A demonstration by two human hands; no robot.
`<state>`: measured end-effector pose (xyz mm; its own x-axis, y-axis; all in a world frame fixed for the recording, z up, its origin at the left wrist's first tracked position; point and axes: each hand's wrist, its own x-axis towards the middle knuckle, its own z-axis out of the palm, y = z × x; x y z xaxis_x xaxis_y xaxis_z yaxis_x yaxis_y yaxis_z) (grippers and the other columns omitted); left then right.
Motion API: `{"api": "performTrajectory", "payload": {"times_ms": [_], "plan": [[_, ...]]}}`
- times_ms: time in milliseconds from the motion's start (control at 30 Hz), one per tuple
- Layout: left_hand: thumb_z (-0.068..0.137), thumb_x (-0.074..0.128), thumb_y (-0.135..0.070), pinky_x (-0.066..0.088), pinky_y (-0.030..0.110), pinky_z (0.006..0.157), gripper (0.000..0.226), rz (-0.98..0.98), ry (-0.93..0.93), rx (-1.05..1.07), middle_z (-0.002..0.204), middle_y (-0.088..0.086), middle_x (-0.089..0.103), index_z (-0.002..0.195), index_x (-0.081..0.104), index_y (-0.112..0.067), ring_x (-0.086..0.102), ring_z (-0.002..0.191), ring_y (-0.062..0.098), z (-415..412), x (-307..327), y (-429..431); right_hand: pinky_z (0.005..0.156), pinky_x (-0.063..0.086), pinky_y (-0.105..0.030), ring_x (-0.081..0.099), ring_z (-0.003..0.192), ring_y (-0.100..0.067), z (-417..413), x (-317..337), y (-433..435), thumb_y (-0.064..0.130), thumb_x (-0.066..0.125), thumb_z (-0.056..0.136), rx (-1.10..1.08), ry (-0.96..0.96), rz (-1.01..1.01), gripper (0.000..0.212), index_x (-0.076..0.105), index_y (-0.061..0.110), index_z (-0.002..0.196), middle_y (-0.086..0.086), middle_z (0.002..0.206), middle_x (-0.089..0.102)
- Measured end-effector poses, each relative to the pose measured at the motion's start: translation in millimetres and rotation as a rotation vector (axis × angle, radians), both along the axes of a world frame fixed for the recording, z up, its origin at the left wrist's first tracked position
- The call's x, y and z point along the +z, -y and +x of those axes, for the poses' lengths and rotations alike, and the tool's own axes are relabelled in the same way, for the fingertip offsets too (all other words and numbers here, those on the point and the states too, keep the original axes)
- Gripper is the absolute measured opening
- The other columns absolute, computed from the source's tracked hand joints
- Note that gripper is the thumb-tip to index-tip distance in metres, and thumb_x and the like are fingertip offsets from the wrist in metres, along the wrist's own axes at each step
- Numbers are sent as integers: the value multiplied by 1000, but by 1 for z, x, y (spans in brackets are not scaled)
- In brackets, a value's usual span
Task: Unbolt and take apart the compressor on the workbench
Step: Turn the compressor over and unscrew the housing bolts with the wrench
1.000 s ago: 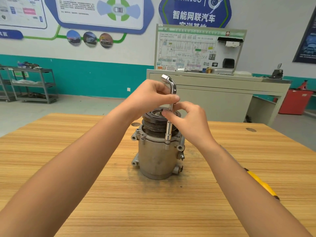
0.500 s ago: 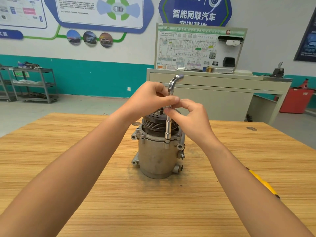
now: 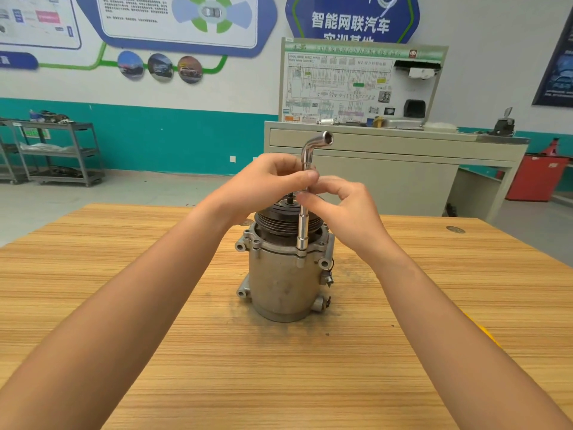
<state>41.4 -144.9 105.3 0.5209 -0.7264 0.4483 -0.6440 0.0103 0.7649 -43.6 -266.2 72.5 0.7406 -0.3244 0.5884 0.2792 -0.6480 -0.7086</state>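
On the middle of the wooden bench (image 3: pixel 124 243), in the head view, the compressor (image 3: pixel 285 283) stands upright on its rear end, grey housing below and the dark grooved pulley (image 3: pixel 279 223) on top. An L-shaped socket wrench (image 3: pixel 302 226) stands upright on it, its lower socket seated on a bolt at the near rim of the housing's upper flange, its bent top end pointing up and to the right. The left hand (image 3: pixel 266 184) has its fingers curled round the wrench shaft just under the bend. The right hand (image 3: pixel 347 209) pinches the shaft between thumb and forefinger just below the left, its other fingers loosely bent. A yellow object (image 3: pixel 483 335) lies on the bench partly behind the right forearm. Beyond the bench stand a grey cabinet (image 3: pixel 387 169) with a wiring-diagram board (image 3: pixel 341 85), and a metal cart (image 3: pixel 62 150) at far left.
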Motion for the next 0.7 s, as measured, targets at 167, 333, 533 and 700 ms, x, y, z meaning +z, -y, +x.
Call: {"api": "performTrajectory", "payload": {"times_ms": [167,333,533,700], "plan": [[92,58,-15,48,14,84,15,-22,3,10,100,-4,70,87,67,-26,63,93,1,-1,-1,1,69,37,-1,54,99,3,-1,2,1,25,61,88,69,-51,47,21,70,20,106,19,97,62],[87,65,-23,49,14,75,13,-63,30,105,94,1,69,92,65,-10,62,81,-3,-2,-4,7,72,34,-3,54,92,7,1,-7,-1,32,68,81,-51,42,34,12,70,25,90,19,88,64],[94,55,-15,44,6,82,16,-48,-18,-36,99,-19,66,90,67,-25,60,90,-12,0,-5,-1,68,38,1,53,91,16,2,1,2,22,61,88,143,-62,81,20,70,16,106,23,97,60],[83,70,-20,51,17,75,13,-148,12,106,83,-10,68,73,65,-25,62,75,-4,-3,-8,7,75,36,-9,55,98,-1,2,-4,-1,33,69,79,-1,7,74,21,69,24,98,17,92,65]]}}
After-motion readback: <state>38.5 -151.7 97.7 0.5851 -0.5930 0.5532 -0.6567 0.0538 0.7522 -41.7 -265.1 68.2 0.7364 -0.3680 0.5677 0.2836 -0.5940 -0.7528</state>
